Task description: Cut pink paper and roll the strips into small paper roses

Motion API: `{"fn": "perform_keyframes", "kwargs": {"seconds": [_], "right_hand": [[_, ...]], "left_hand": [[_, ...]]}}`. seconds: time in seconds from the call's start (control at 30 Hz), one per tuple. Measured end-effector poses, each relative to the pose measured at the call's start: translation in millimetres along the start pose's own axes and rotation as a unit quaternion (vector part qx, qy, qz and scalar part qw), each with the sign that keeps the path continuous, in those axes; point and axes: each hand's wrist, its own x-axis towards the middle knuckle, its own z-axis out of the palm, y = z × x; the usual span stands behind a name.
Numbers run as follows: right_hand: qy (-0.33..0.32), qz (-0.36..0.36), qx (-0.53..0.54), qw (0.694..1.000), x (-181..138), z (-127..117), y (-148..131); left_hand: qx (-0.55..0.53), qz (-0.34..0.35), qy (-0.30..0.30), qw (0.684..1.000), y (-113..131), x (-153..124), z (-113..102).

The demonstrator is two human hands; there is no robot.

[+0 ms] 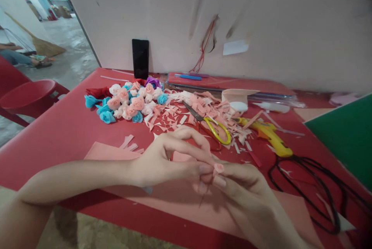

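Observation:
Between the fingertips of both hands is a small pink paper rose, with a thin stem-like strand hanging below it. My left hand pinches it from the left, thumb and fingers closed together. From the right, my right hand grips it between thumb and forefinger. Under the hands lies a large pink paper sheet. Just beyond them are scissors with a yellow handle, resting on a heap of pink and white paper scraps. Finished paper roses in pink, white and blue are piled at the left.
A yellow glue gun with a looped black cable lies at the right of the red table. A dark phone leans on the white wall. A green board stands at the right edge; a red chair is at the left.

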Motion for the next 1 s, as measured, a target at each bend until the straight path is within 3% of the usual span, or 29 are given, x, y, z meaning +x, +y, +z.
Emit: {"fn": "perform_keyframes", "kwargs": {"seconds": [0.27, 0.47, 0.53, 0.67, 0.83, 1.0], "right_hand": [[-0.068, 0.059, 0.14, 0.986, 1, 3, -2], [-0.095, 0.058, 0.181, 0.977, 4, 1, 3], [-0.08, 0.018, 0.134, 0.988, 6, 0, 2], [0.004, -0.095, -0.072, 0.993, 8, 1, -5], [0.08, -0.238, -0.276, 0.928, 6, 4, -8], [0.113, -0.335, -0.369, 0.86, 10, 5, -3]], "left_hand": [[-0.106, -0.054, -0.03, 0.992, -5, 4, -2], [-0.09, -0.03, -0.014, 0.995, -6, 4, -1], [-0.076, -0.022, -0.008, 0.997, -7, 3, -1], [-0.001, 0.034, 0.035, 0.999, -9, 3, -2], [0.045, 0.073, 0.079, 0.993, -13, 4, 0], [0.073, 0.07, 0.114, 0.988, -17, 3, 2]]}}
